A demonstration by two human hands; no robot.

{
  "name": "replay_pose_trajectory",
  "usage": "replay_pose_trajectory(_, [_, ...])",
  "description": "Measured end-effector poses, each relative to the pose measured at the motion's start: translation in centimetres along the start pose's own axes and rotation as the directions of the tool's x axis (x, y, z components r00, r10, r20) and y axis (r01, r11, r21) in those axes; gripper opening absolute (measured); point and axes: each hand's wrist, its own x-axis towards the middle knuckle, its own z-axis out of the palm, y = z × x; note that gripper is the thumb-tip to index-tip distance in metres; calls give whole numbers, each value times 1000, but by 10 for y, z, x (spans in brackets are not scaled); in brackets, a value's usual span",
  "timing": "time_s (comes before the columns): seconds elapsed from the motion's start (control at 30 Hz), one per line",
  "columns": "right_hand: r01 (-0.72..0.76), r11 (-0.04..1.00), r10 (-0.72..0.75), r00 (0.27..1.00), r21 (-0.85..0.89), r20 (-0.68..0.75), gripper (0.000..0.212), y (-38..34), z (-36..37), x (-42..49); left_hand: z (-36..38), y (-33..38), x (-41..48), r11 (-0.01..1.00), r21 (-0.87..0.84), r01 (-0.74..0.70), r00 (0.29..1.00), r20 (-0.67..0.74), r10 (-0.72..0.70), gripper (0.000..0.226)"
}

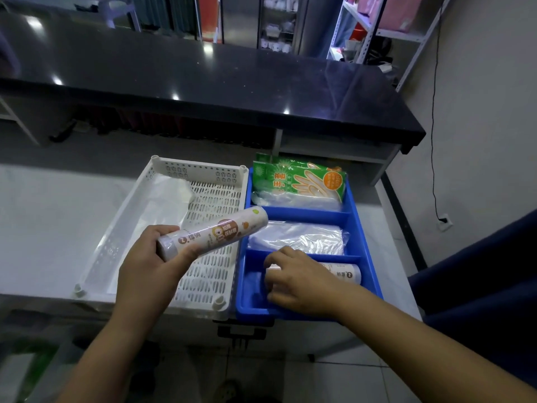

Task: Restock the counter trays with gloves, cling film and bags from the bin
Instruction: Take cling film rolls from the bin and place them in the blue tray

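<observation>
My left hand [151,257] grips one end of a white cling film roll [220,231] with brown print, held tilted above the white perforated tray [203,274]. A flat clear plastic bag [157,205] lies in that tray. Beside it stands a blue tray [356,216] with three compartments. The far compartment holds a green pack of gloves [296,178], the middle one clear bags [299,238]. In the near compartment my right hand [293,280] rests on a second cling film roll [343,273], fingers curled over its left end.
Both trays sit on a white counter [43,222] near its front edge. A black raised countertop [203,80] runs behind them. Metal shelving [374,27] stands at the back right, and a dark blue cloth surface [479,286] is at the right.
</observation>
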Motion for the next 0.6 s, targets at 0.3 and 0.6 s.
replay_pose_trajectory(0.3, [-153,772,382,887,617,-258,40,7,-32,-49,19,1,7,998,33,-60,991,124,55,45])
replay_pose_trajectory(0.6, [-69,656,700,425,751,-573,52,30,-94,-99,76,12,-3,990,7,-143,877,464,124,27])
